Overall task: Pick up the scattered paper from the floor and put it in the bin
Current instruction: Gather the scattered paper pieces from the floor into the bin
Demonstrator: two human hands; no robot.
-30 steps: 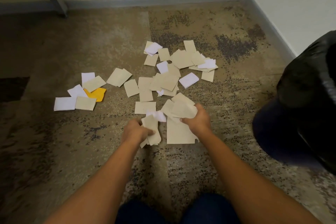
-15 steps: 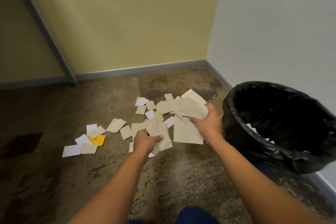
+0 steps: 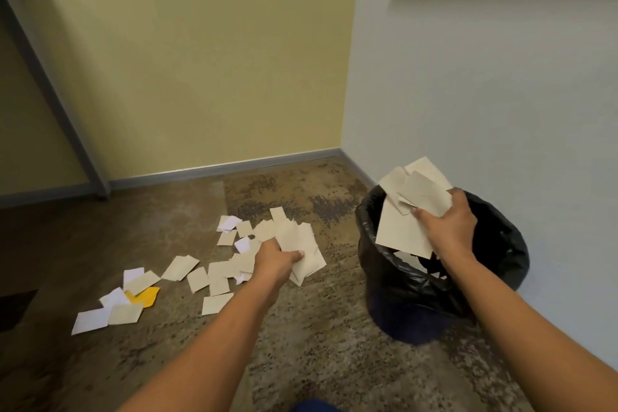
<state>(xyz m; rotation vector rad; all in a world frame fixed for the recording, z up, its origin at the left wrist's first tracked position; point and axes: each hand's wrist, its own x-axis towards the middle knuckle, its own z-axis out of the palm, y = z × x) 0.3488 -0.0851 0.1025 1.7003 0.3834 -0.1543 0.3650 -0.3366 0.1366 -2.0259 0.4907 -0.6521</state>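
My right hand (image 3: pixel 446 227) grips a bunch of beige paper sheets (image 3: pixel 409 207) above the open mouth of the bin (image 3: pixel 501 244), a dark bin lined with a black bag at the right. A few paper pieces lie inside the bin. My left hand (image 3: pixel 272 261) holds a second bunch of beige sheets (image 3: pixel 302 249) in the air, left of the bin and over the floor. Several beige and white sheets (image 3: pixel 217 274) stay scattered on the floor behind it. A yellow sheet (image 3: pixel 145 296) lies among white and beige ones at the far left.
The bin stands close to the white wall (image 3: pixel 485 77) on the right. A yellow wall with a grey skirting board (image 3: pixel 217 169) closes the back. A slanted grey leg (image 3: pixel 50 87) of some furniture reaches the mottled brown floor at the left.
Both hands have lifted their paper bunches off the floor and swung right. The right hand now hovers over the bin; my view has risen and turned toward it.
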